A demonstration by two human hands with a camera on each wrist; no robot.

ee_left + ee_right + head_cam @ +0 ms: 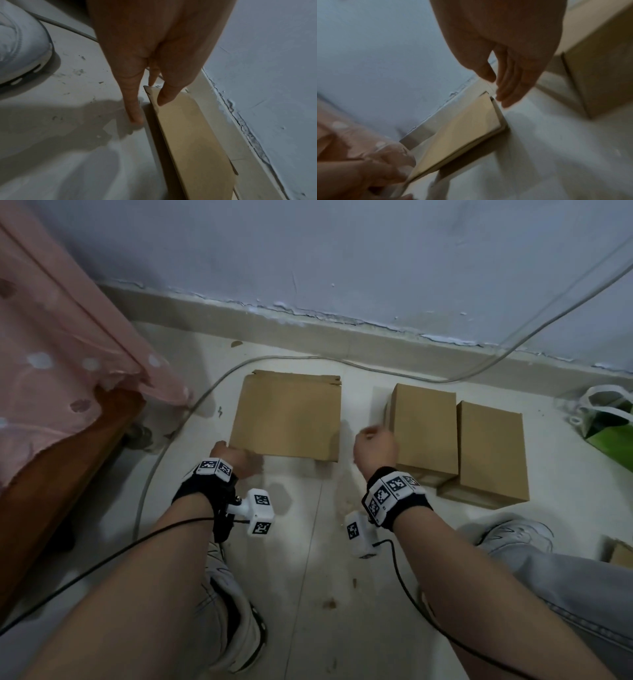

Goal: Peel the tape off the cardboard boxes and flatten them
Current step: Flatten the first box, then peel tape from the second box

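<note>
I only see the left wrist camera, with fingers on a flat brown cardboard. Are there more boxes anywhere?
Observer: Yes. A near box and a far-right box sit side by side on the floor, not yet flattened.
Operator: Where is the other hand?
Observer: The right hand hovers between the flattened cardboard and the near box.
Operator: Is it holding tape?
Observer: No, the right wrist view shows its fingers loose and holding nothing.

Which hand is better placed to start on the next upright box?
Probably the right hand. It hovers empty beside the nearer upright box, fingers loose. The left hand is across the flattened box, at its near left corner, with fingertips on the cardboard in the left wrist view.
</note>
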